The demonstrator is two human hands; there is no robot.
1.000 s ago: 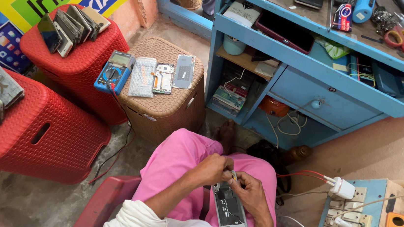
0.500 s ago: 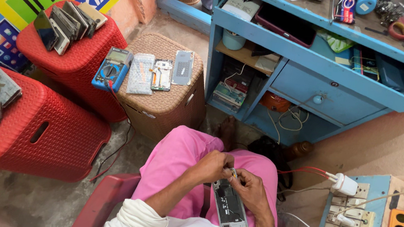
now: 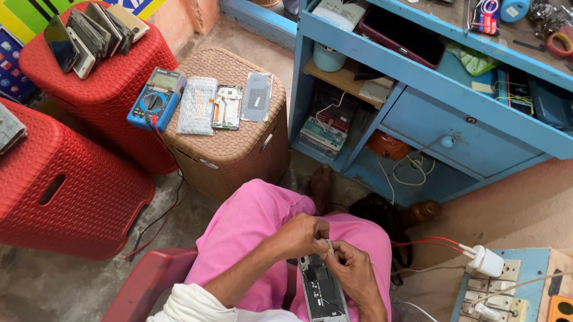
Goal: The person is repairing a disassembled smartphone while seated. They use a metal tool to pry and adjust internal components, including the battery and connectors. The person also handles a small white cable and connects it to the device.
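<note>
Two hands meet over the opened phone (image 3: 321, 299) on the lap: left hand (image 3: 302, 235) and right hand (image 3: 351, 272) curl, fingers pinching a small part at its top edge.

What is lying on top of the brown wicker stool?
On the brown wicker stool lie a blue multimeter, a clear bubble-wrap pouch, an opened phone frame and a grey phone back. The pouch's contents cannot be made out.

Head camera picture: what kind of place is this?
Probably a phone repair stall. An opened phone lies on the person's lap, a multimeter sits on the brown stool, and old phones are stacked on a red stool.
</note>
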